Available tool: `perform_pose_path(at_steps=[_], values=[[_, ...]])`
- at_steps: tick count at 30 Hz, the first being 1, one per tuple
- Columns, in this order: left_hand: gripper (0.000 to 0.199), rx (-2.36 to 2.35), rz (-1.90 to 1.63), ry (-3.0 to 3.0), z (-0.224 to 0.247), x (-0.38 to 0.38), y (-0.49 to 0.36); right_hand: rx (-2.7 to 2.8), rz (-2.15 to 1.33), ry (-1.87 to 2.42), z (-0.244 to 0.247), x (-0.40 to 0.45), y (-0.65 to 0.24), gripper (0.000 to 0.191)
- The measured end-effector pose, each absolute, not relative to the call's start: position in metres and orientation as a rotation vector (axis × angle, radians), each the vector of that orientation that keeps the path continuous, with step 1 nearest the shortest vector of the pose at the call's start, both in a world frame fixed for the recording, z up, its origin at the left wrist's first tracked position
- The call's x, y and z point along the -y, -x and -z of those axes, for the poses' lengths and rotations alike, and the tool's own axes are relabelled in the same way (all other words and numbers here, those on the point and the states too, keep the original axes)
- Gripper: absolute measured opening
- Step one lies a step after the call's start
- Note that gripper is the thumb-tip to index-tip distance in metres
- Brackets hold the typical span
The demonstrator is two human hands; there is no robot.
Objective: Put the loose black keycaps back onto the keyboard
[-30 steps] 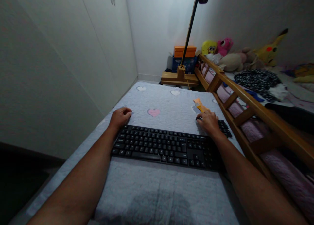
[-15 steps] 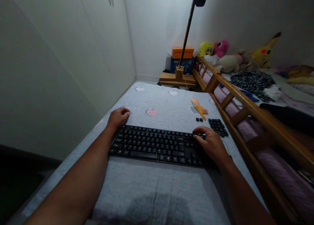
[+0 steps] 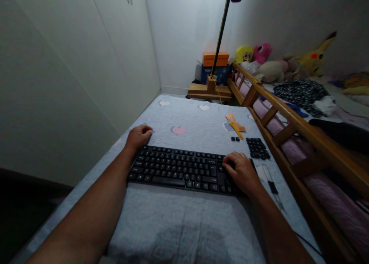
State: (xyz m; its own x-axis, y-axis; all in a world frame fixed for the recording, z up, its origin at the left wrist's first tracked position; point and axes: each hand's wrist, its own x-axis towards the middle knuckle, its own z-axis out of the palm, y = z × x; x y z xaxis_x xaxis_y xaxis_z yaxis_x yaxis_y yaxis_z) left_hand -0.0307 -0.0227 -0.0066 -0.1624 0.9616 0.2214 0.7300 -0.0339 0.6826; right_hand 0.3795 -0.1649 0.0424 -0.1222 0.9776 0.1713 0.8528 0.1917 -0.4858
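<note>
Closest in, bedspread (image 3: 187, 214): pale blue-grey, between the forearms, running out past both hands.
Cable (image 3: 308, 243): thin, dark, to the right of the right forearm.
Keyboard (image 3: 173, 168): black, flat on the bedspread, spanning from just below the left hand to under the right.
Right hand (image 3: 238, 170): over the keyboard's right part; thumb and forefinger bent toward each other, small hollow between; cannot tell if the tips pinch anything.
Wire tool (image 3: 271, 186): looped, black middle, lying just right of the right wrist.
Left hand (image 3: 140, 136): near the keyboard's far left corner, fingers loosely folded, thumb by forefinger; cannot tell if anything is inside.
Batch of black keycaps (image 3: 257, 148): beyond the right hand, to its right.
Pair of black keycaps (image 3: 235, 138): side by side, straight beyond the right hand.
Brush (image 3: 236, 131): yellow handle, farther out, lying against an orange cloth (image 3: 238, 124).
Wooden rail (image 3: 291, 120): right of both hands, running away.
Stand (image 3: 210, 88): wooden base, well beyond both hands.
Orange box (image 3: 216, 59): behind the stand's pole.
</note>
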Motion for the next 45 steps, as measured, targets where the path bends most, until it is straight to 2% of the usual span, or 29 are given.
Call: perform_pose_path(at_steps=[15, 45], values=[[0.027, -1.921, -1.019, -1.769, 0.005, 0.024, 0.029, 2.053, -0.355, 1.738, -0.039, 0.165, -0.380, 0.016], [0.028, -1.934, -1.006, -1.788, 0.002, 0.025, 0.027, 2.061, -0.323, 1.655, -0.031, 0.161, -0.368, 0.016]])
